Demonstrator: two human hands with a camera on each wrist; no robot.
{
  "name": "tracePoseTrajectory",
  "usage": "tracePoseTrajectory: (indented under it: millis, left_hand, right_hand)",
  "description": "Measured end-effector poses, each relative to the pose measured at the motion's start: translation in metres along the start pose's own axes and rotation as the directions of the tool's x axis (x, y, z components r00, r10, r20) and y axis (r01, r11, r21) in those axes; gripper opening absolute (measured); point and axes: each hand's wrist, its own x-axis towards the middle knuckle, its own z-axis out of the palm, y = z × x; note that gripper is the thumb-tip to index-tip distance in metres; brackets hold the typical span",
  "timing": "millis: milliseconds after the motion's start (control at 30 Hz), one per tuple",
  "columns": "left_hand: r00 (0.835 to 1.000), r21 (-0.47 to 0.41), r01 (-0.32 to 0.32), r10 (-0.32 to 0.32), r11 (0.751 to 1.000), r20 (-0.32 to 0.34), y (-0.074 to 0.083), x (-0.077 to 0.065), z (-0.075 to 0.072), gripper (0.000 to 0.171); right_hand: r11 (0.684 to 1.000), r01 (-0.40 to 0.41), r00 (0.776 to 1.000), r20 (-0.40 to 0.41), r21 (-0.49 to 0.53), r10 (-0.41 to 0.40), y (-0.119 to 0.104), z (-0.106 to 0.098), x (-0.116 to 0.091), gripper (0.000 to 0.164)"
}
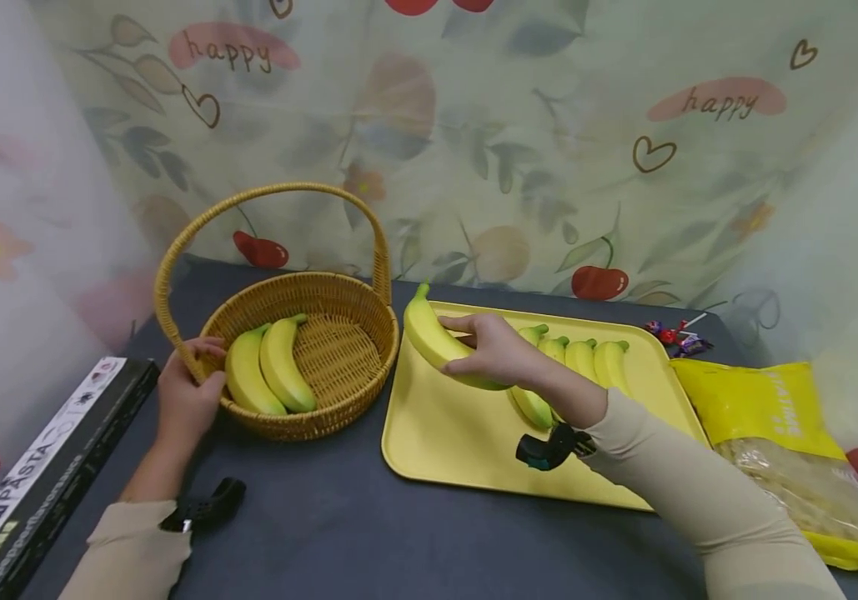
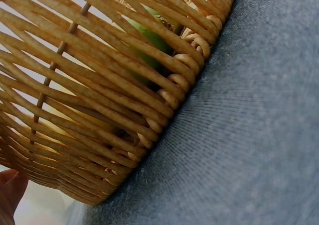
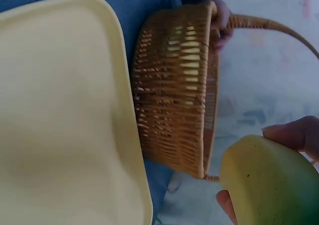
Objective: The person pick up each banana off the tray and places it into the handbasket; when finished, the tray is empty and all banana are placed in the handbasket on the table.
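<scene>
In the head view my right hand [image 1: 499, 354] holds a yellow banana [image 1: 429, 335] above the left part of a yellow tray [image 1: 429, 450], thumb on one side and fingers on the other. The right wrist view shows that banana [image 3: 271, 180] close up. My left hand [image 1: 187, 392] grips the rim of a wicker basket [image 1: 346, 408] at the foot of its handle. Two bananas [image 1: 271, 367] lie side by side in the basket's left half. Several more bananas [image 1: 580, 358] lie in a row on the tray, partly hidden behind my right hand and forearm.
Right of the tray lies a yellow bag [image 1: 781, 442] with a see-through window. Wrapped lollipops [image 1: 674, 335] lie behind it. A long black and white pasta box [image 1: 53, 467] is at the left. A patterned curtain [image 1: 474, 150] hangs behind the dark tabletop [image 1: 308, 517].
</scene>
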Motion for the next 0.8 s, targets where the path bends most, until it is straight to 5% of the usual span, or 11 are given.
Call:
tracePoseTrajectory:
  millis: [367, 800]
  left_hand:
    - [0.996, -0.039, -0.078, 0.076, 0.996, -0.053, -0.008, 0.002, 0.002, 0.019]
    - [0.998, -0.023, -0.044, 0.043, 0.999, -0.043, -0.006, 0.002, 0.002, 0.02]
  right_hand:
    - [0.967, 0.116, 0.977, 0.201, -0.229, -0.07, -0.03, 0.006, 0.007, 0.066]
    - [0.934, 0.132, 0.948, 0.317, -0.333, -0.021, -0.058, 0.026, 0.053, 0.057]
